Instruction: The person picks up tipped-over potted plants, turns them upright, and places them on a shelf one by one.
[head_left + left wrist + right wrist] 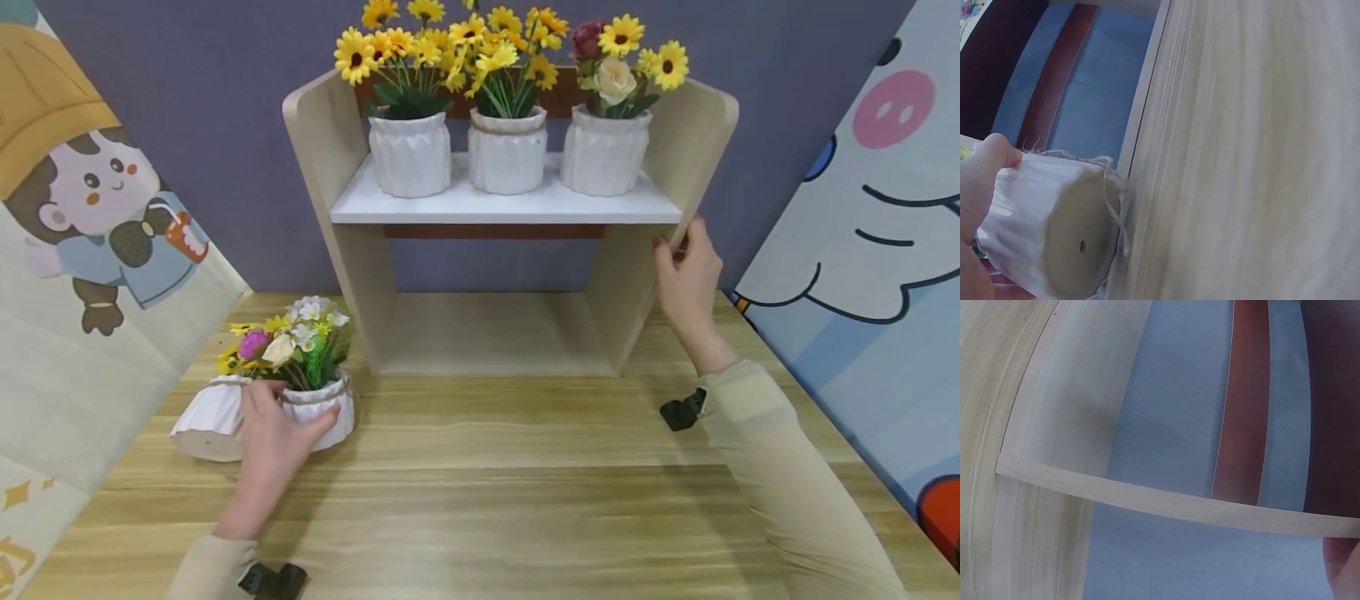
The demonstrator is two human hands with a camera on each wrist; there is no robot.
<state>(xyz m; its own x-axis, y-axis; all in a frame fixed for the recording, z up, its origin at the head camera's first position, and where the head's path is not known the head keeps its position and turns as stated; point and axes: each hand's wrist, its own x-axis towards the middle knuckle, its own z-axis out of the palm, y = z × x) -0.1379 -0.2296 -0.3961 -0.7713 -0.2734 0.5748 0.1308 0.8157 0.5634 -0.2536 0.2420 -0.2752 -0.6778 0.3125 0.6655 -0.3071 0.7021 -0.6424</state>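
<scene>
My left hand [273,433] grips a white ribbed flower pot [322,408] with thumb and fingers near its rim. White and yellow flowers with green leaves [311,342] rise from that pot. In the left wrist view the same pot [1029,212] shows its round base with a small hole, and loose twine hangs from it. Close beside it, another white pot [210,421] leans over on the table with its base towards me. My right hand [690,271] holds the front edge of the right side panel of a wooden shelf [645,250]; its fingers are partly hidden.
Three white pots with yellow flowers and roses stand in a row on the upper white board [506,208]. The lower board [495,333] lies beneath it. The shelf stands on a wood-grain table [510,483], with printed cartoon panels [862,225] on both sides.
</scene>
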